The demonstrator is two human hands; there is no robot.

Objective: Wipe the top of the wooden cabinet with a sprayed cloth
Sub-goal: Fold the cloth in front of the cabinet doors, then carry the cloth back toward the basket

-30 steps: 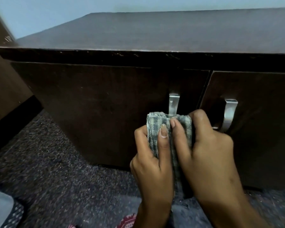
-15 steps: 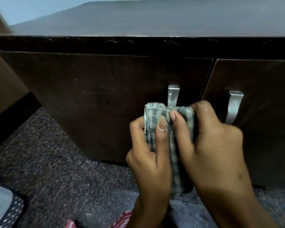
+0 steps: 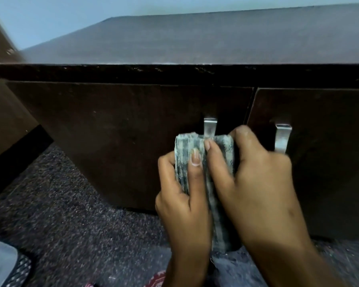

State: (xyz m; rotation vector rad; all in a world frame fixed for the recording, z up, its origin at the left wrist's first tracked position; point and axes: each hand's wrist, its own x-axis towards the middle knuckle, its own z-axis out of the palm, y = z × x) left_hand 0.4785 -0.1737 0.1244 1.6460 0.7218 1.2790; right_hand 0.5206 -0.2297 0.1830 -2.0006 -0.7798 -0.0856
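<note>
Two hands, one folded cloth, one cabinet; entries placed relative to the cabinet.

Item: wooden cabinet (image 3: pixel 122 129), dark brown, low, two front doors. Top surface (image 3: pixel 216 40) bare across its visible span, dull, with a chipped front edge. Not yet touched by the cloth.

Item: grey checked cloth (image 3: pixel 205 154), folded into a thick upright pad, held in front of the cabinet's left door, well below the top. Its upper end overlaps the lower part of the left door handle (image 3: pixel 209 126) in view; whether it touches the handle cannot be told. Dampness cannot be judged at this sharpness.

Item: left hand (image 3: pixel 182 201), closed around the pad's left side, thumb laid up its near face.

Item: right hand (image 3: pixel 257 183), closed around the pad's right side, thumb beside the left thumb, fingers curled behind. It partly hides the base of the right door handle (image 3: pixel 282 138).

Item: speckled dark carpet (image 3: pixel 60 214), in front of the cabinet and under the hands.

Stage, as a judgement: cloth being shaped for the wipe; wiping not begun.

Risks, as a judgement: the pad may unfold on the lift if one hand lets go loosely, trailing a corner. The chipped front edge could snag the weave. A thick narrow pad covers little, leaving streaks.
</note>
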